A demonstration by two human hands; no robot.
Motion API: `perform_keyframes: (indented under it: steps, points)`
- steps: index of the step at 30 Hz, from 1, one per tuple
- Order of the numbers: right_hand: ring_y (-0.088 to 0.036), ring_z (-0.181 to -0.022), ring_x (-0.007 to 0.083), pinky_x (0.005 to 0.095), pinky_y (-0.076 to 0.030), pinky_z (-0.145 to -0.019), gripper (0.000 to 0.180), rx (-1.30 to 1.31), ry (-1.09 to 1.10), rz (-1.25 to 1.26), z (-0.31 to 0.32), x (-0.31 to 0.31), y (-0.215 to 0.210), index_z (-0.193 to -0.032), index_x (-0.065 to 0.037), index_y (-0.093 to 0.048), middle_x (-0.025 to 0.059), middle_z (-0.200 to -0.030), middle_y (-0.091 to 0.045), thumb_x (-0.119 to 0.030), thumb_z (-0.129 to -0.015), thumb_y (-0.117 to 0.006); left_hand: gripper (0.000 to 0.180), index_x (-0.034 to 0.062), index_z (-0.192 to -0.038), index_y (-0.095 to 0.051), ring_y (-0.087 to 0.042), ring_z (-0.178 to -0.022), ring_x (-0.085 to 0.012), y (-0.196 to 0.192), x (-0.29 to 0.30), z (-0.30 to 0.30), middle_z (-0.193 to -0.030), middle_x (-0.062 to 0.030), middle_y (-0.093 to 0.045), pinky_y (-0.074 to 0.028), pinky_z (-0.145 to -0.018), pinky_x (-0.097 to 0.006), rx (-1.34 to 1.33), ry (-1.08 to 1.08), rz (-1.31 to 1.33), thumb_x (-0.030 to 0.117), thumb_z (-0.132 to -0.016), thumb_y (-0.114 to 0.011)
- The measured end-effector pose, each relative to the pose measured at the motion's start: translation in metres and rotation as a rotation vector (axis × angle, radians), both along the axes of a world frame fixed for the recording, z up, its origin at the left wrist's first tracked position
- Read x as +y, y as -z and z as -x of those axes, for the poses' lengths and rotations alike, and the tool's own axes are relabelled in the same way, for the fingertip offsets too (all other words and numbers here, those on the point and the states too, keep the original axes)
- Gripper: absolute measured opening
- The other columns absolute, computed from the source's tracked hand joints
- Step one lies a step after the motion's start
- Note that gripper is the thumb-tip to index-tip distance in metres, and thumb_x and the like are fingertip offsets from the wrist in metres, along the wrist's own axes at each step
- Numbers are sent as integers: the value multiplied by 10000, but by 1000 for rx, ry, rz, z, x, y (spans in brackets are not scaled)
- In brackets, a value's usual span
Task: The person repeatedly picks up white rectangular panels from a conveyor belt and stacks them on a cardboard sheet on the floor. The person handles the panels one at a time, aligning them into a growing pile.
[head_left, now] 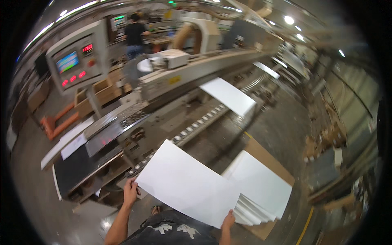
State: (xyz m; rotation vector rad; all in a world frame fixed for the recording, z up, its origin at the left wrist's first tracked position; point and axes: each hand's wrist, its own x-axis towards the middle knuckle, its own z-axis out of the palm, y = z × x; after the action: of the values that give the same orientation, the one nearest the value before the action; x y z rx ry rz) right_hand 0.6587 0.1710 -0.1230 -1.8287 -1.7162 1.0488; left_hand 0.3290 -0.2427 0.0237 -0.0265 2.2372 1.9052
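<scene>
A flat white panel (190, 179) spans the space in front of my body, held at both ends. My left hand (130, 191) grips its left corner, close to the near end of the machine's roller track. At the opposite end, my right hand (229, 219) has its thumb on the panel's edge; the fingers beneath are hidden. Just right of that hand stands a stack of white panels (265, 183), its lower sheets fanned out, on a brown cardboard sheet (271, 160). Another white panel (228, 96) lies farther along the roller track (200, 122).
A long machine beam (196, 69) runs beside the track. At the left stands a control panel (77, 57) with a lit screen and red buttons, above an orange pallet jack (61, 120). A person in dark clothes (134, 36) is in the background. Cardboard pieces (326, 141) lie along the right wall.
</scene>
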Motion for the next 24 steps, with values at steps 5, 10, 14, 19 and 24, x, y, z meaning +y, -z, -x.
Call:
perform_keyframes:
  steps: [5,10,14,19,24]
  points:
    - [-678,-794,306,441,-532,-710,529,321,-102,118,56,-80,11,-1028,111,-650,203,-902,-702,-401,-1025,-517,237,-17,-1126,-586,-519,-523,-109,4,-82,41,-774,-49,-591,-463,-491,-277,-27,-384,-207,185,-1013,-537]
    - [-668,-898,288,408,-549,-784,492,480,-223,224,118,-169,-39,-1241,128,-500,207,-1107,-653,-312,-1026,-544,338,-27,-924,-602,-536,-508,-120,9,-148,80,-704,-46,-561,-429,-479,-294,-44,-443,72,280,-1036,-517]
    - [-596,-1112,299,399,-485,-959,460,542,-322,316,160,-250,-112,-1326,120,-417,238,-1271,-569,-158,-997,-578,376,-23,-842,-583,-612,-562,-274,17,-168,86,-697,-148,-613,-476,-555,-404,-22,-338,270,307,-1013,-525]
    - [-602,-1083,296,392,-477,-948,454,319,-670,320,182,-293,-137,-1304,106,-435,229,-1212,-599,-170,-978,-590,386,-20,-847,-562,-652,-738,-374,32,-149,79,-769,-221,-643,-483,-686,-465,-133,-230,246,332,-1000,-521]
    - [-676,-682,216,326,-572,-567,390,176,-841,671,202,-324,-161,-1227,51,-504,165,-966,-667,-255,-997,-580,333,-12,-898,-564,-652,-671,-320,25,-152,76,-740,-185,-644,-488,-670,-433,-87,-141,279,298,-1006,-514]
